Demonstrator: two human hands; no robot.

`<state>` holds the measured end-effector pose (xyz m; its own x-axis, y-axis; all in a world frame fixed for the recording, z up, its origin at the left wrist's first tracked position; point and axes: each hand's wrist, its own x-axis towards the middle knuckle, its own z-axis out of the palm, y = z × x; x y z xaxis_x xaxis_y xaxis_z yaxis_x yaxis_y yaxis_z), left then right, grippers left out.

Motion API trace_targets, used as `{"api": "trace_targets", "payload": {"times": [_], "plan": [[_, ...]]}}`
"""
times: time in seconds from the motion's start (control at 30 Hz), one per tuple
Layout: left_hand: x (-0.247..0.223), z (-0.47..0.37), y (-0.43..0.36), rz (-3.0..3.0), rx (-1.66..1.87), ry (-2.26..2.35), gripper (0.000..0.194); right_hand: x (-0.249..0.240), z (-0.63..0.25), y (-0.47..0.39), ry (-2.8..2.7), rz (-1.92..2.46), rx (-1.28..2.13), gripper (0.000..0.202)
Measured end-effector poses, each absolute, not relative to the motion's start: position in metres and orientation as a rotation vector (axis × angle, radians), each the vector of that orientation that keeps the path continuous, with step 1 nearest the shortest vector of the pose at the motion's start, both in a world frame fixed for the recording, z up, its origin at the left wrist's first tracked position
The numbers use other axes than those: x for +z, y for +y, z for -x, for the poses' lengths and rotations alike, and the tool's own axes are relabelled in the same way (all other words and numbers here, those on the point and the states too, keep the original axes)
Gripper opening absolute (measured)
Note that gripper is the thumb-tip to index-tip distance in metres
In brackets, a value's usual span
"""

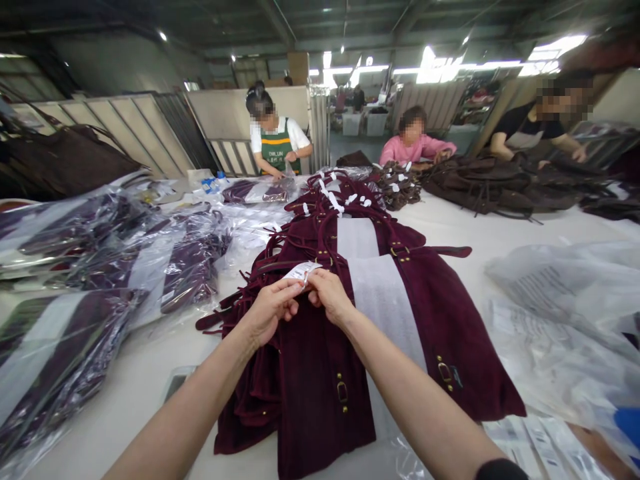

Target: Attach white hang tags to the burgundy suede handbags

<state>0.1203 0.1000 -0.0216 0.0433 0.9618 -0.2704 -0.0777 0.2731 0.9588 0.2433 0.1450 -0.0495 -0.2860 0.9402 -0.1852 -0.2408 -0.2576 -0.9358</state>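
Observation:
My left hand (274, 308) and my right hand (327, 293) meet over a pile of burgundy bags, both closed in a pinch on a small white tag (300, 271) with print on it. Beneath my wrists lies the top burgundy bag (320, 373), flat, with brass buckles and studs. A white wrapping strip (385, 300) runs down its middle. White bits show on the handles (327, 200) of the bags at the far end of the pile.
Plastic-wrapped bags (170, 260) are heaped at the left. Clear plastic sleeves (560, 320) lie at the right, above white labels (530, 440). Dark brown bags (490, 183) cover the far right. Across the table are a person in a green apron (279, 143), one in pink (417, 147) and one in black (535, 127).

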Motion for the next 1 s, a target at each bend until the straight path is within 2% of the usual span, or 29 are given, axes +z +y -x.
{"api": "trace_targets", "payload": {"times": [0.1,0.17,0.23,0.37,0.43,0.57,0.67,0.77,0.83,0.9,1.0], "plan": [[-0.022,-0.114,0.104,-0.947,1.070,1.282,0.047,-0.048,-0.245,0.138,-1.206,1.054,1.699,0.016],[-0.021,-0.109,0.103,-0.988,1.070,1.352,0.051,-0.048,-0.251,0.131,-1.297,1.113,1.587,0.015],[-0.018,-0.104,0.097,-1.089,1.042,1.478,0.053,-0.048,-0.262,0.124,-1.362,1.148,1.393,0.015],[-0.019,-0.102,0.055,-1.535,0.910,1.756,0.047,-0.050,-0.307,0.103,-1.485,1.149,0.989,0.028],[-0.027,-0.106,0.026,-1.797,0.849,1.851,0.046,-0.054,-0.337,0.090,-1.548,1.186,0.789,0.023],[-0.059,-0.120,-0.022,-2.159,0.722,1.910,0.053,-0.067,-0.397,0.062,-1.602,1.326,0.480,0.019],[-0.078,-0.129,-0.040,-2.295,0.624,1.893,0.049,-0.081,-0.437,0.043,-1.626,1.407,0.252,0.021],[-0.090,-0.135,-0.055,-2.298,0.668,1.897,0.043,-0.100,-0.474,0.027,-1.560,1.623,0.023,0.035],[-0.101,-0.138,-0.068,-2.126,0.783,2.011,0.046,-0.117,-0.497,0.018,-1.460,1.870,0.045,0.055],[-0.117,-0.143,-0.080,-1.794,0.851,2.131,0.054,-0.134,-0.517,0.012,-1.391,2.061,0.288,0.070],[-0.144,-0.152,-0.089,-1.322,0.820,2.148,0.064,-0.154,-0.538,0.011,-1.312,2.144,0.602,0.081]]}}
